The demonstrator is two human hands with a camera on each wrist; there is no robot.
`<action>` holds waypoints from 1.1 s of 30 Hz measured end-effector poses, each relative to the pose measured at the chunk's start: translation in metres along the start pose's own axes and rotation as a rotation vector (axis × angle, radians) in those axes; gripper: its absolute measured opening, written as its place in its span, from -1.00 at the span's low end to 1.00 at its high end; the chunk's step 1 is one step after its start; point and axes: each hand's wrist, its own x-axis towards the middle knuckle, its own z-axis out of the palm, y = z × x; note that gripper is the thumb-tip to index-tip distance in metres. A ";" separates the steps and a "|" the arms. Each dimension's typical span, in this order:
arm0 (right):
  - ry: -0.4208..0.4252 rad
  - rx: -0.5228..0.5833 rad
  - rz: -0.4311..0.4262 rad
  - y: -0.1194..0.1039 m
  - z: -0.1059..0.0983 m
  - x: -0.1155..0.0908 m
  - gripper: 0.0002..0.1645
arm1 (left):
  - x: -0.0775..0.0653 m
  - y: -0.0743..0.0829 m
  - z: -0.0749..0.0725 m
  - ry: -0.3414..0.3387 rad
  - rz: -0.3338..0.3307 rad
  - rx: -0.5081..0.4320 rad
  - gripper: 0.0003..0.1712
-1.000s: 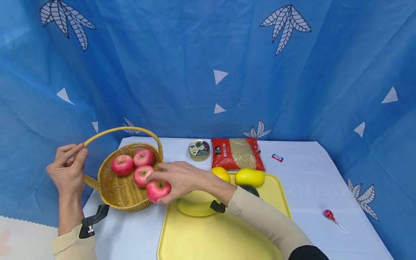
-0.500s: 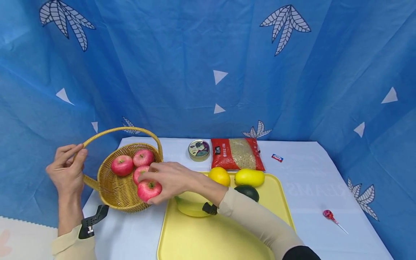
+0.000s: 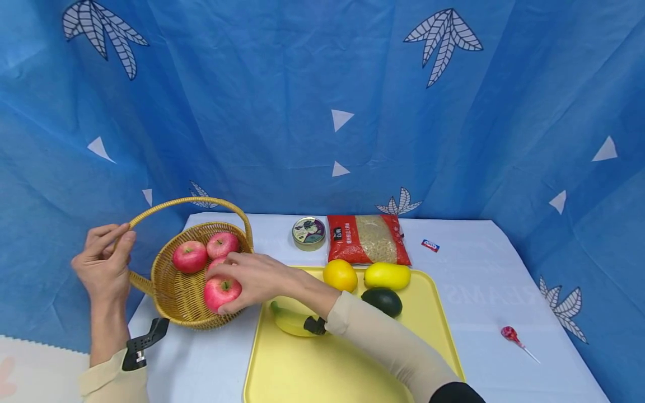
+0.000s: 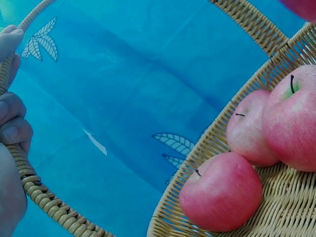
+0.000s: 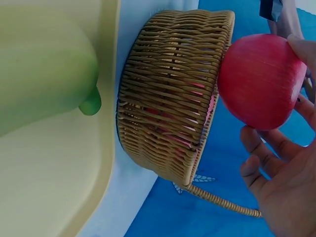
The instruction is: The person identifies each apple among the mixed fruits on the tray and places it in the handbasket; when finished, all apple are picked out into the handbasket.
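Note:
A yellow wicker basket [image 3: 186,299] stands at the left of the table with three red apples inside, among them one apple [image 3: 190,256] at the left and another [image 4: 220,191] seen in the left wrist view. The left hand [image 3: 104,260] grips the basket's arched handle [image 3: 188,200] at its left side. Over the basket's right part, the right hand [image 3: 257,280] holds a further red apple [image 5: 261,81] between thumb and fingers. In the right wrist view this apple is above the basket's rim. The right hand partly hides the third apple in the basket.
A yellow tray [image 3: 322,369] beside the basket carries a banana [image 3: 292,324], an orange [image 3: 340,275], a yellow oblong fruit [image 3: 387,276] and a dark green fruit [image 3: 383,302]. Behind it are a round tin [image 3: 309,233] and a red bag [image 3: 368,239]. A lollipop [image 3: 510,333] lies at right.
The right hand has moved left with its apple, from the basket's right edge to over its inside. The left hand has stayed on the handle.

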 end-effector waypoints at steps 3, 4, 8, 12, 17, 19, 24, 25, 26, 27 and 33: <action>-0.006 0.000 0.012 -0.002 0.002 0.005 -0.21 | 0.000 0.001 0.001 0.002 -0.001 0.010 -0.75; -0.010 0.000 0.016 -0.003 0.003 0.007 -0.21 | 0.000 0.002 0.001 0.005 -0.002 0.011 -0.75; -0.026 -0.005 0.035 -0.008 0.008 0.014 -0.20 | -0.001 0.004 0.001 0.007 -0.004 0.027 -0.75; -0.041 -0.011 0.063 -0.012 0.012 0.021 -0.18 | -0.001 0.005 0.002 0.003 -0.004 0.034 -0.76; -0.063 -0.020 0.089 -0.012 0.019 0.027 -0.16 | -0.002 0.006 0.003 0.003 -0.006 0.046 -0.76; -0.070 -0.026 0.095 -0.011 0.022 0.029 -0.16 | -0.002 0.006 0.004 0.000 -0.007 0.055 -0.76; -0.079 -0.022 0.109 -0.011 0.028 0.035 -0.17 | -0.002 0.008 0.005 -0.004 -0.001 0.067 -0.76; -0.081 -0.020 0.112 -0.012 0.029 0.036 -0.18 | -0.002 0.008 0.005 -0.005 0.000 0.067 -0.75; -0.082 -0.018 0.114 -0.013 0.030 0.038 -0.19 | -0.002 0.008 0.005 -0.005 0.001 0.064 -0.75; -0.084 -0.021 0.115 -0.014 0.030 0.039 -0.20 | -0.002 0.007 0.005 -0.006 0.001 0.062 -0.75; -0.088 -0.064 0.118 -0.019 0.032 0.044 -0.19 | -0.001 0.004 0.003 -0.012 -0.003 0.051 -0.75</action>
